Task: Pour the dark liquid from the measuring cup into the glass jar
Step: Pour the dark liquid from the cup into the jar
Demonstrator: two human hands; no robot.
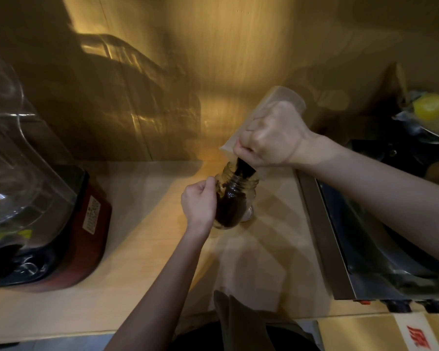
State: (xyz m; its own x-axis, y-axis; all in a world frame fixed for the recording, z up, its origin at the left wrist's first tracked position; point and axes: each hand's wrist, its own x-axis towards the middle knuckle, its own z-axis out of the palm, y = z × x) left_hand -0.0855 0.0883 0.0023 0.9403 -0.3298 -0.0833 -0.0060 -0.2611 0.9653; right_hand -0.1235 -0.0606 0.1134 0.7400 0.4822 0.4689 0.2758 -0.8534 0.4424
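Note:
A glass jar point(235, 201) stands on the wooden counter, more than half full of dark liquid. My left hand point(199, 202) grips its left side. Above it, my right hand point(270, 136) holds a translucent measuring cup point(280, 100) tipped steeply down, its rim over the jar's mouth. A dark stream point(243, 169) runs from the cup's lip into the jar. My right hand hides most of the cup's near wall.
A blender point(36, 188) with a clear jug and red base stands at the left. A steel appliance point(365, 249) lies at the right, with a yellow fruit in a bowl point(428, 110) behind it. A wooden wall rises behind the counter point(137, 287).

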